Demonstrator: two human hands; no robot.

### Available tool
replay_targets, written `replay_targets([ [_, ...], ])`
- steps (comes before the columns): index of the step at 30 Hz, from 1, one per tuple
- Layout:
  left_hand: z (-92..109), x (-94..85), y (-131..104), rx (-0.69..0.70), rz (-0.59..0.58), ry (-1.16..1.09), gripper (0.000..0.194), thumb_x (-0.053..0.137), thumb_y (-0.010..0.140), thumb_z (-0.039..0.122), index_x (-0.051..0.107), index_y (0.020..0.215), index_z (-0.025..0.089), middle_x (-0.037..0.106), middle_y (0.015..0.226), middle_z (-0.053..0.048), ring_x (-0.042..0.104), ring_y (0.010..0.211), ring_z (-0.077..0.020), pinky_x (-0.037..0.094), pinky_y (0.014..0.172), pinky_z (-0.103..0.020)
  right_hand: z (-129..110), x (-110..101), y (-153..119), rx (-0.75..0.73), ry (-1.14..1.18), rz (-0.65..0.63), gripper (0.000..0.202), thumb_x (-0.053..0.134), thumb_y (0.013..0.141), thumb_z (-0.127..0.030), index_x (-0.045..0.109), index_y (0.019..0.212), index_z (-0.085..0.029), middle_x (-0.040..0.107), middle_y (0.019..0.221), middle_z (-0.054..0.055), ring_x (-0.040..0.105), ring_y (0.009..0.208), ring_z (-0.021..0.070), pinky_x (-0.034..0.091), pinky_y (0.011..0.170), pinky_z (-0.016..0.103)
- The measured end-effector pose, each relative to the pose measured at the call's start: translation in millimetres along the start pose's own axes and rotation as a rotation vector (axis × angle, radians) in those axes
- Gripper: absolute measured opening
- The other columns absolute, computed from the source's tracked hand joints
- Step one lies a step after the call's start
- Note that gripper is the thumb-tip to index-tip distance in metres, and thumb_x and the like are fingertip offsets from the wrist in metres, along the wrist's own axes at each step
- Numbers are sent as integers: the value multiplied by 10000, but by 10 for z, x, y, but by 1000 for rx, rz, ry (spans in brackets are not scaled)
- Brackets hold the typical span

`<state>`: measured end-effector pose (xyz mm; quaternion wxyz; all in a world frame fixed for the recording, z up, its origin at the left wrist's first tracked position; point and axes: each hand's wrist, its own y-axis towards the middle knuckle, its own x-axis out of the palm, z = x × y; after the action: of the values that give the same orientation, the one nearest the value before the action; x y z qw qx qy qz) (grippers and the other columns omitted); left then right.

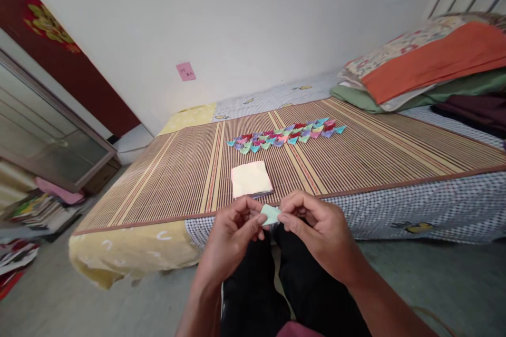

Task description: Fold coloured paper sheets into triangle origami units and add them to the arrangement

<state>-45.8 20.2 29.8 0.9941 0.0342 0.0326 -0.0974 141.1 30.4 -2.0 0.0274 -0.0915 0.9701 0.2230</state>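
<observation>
Head view: left hand (235,229) and right hand (318,227) jointly pinch small pale-green paper piece (270,215), near edge of brown striped mat (174,176); mat bears square cream-topped stack (252,178), rows of multicoloured pointed pieces (292,141).

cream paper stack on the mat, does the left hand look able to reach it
Probably yes: the stack lies just beyond the left hand with nothing on top, though that hand is pinching the green paper.
</observation>
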Motion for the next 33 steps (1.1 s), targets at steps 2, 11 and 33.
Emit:
replay_targets([
  [2,4,5,1,2,-11,9,120,716,870,256,674,852,145,658,671,0,568,564,-84,431,543,-191,0,-2,-2,6,-29,7,166,666,939,-251,612,786,-213,615,758,-13,590,675,135,458,622,260],
  [11,30,24,-18,17,-36,64,108,684,896,256,689,868,153,655,698,-5,572,585,-96,441,554,-202,-58,78,-7,8,-194,64,196,590,951,-242,571,758,-209,581,683,-17,547,602,132,443,571,258],
  [33,-131,276,84,-101,128,-393,298,905,672,301,679,762,131,665,621,0,545,542,-82,409,522,-182,2,201,-20,-192,-263,279,111,586,964,-179,575,864,-227,630,797,-1,613,698,148,490,657,268],
])
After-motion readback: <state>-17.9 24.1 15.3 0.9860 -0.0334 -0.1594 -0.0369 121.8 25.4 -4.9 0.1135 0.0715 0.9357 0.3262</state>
